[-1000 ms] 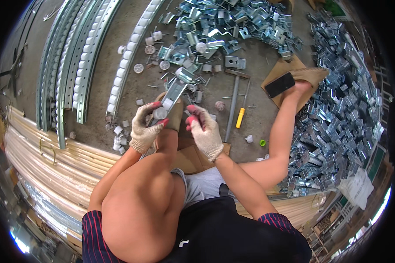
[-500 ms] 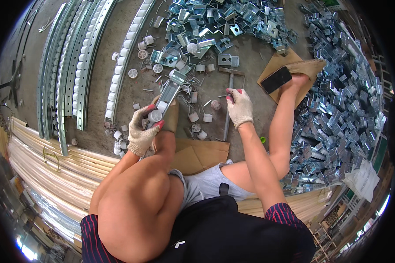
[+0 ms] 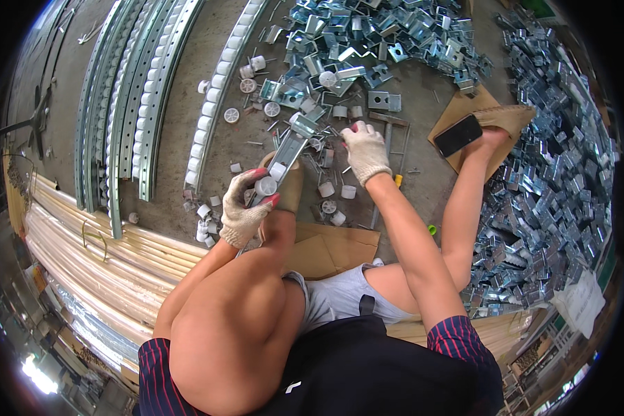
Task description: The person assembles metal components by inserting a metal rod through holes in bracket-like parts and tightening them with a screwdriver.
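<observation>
My left hand (image 3: 245,211), in a light glove with red fingertips, pinches a white plastic roller (image 3: 265,186) between thumb and fingers. The roller lies against a metal channel (image 3: 288,154) that slants up and away over my foot; another white roller (image 3: 278,171) sits inside it. A bent metal bracket (image 3: 304,126) is at the channel's far end. My right hand (image 3: 366,148), also gloved, has its fingers curled together beside that end. Whatever it may hold is too small to make out. Partly behind my right wrist lies a hammer (image 3: 388,119) on the floor.
Loose rollers (image 3: 272,109) and pins lie around the channel. Metal brackets (image 3: 381,41) are heaped ahead, with a larger pile (image 3: 534,187) at right. Finished-looking roller tracks (image 3: 145,104) lie at left. A phone (image 3: 457,136) rests on cardboard (image 3: 451,111) by my right foot.
My right hand has moved left, closer to the channel's far end. The left hand keeps its hold on the roller. The whole view has shifted slightly.
</observation>
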A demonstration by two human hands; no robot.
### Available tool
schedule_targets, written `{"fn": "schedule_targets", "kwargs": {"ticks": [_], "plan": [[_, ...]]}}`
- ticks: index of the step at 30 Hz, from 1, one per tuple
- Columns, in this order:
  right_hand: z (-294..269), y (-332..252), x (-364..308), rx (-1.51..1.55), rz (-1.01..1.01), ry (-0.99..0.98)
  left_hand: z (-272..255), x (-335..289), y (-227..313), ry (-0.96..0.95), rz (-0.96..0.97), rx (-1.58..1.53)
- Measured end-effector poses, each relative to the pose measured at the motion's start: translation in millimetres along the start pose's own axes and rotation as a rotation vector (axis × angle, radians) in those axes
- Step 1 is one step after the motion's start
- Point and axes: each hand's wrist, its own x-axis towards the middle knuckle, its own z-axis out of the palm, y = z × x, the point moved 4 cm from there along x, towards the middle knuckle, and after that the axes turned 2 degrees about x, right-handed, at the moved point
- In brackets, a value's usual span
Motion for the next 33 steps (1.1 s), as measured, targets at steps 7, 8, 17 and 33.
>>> {"fn": "schedule_targets", "kwargs": {"ticks": [7,8,17,33], "plan": [[-46.9,-46.7,-34.3,0.972,0.170,0.163,1.1,-1.5,1.7,-0.006,0.036,0.048],[-57.2,-63.2,-38.9,1.229,0.173,0.152,1.2,-1.9,3.1,-0.008,0.041,0.066],[-64.2,-134.0,-55.9,1.561,0.201,-0.069,1.2,1.5,4.8,-0.044,0.125,0.116],[-64.2,-134.6,-57.9,1.208,0.023,-0.012,-6.6,1.3,14.7,-0.109,0.224,0.218]]}}
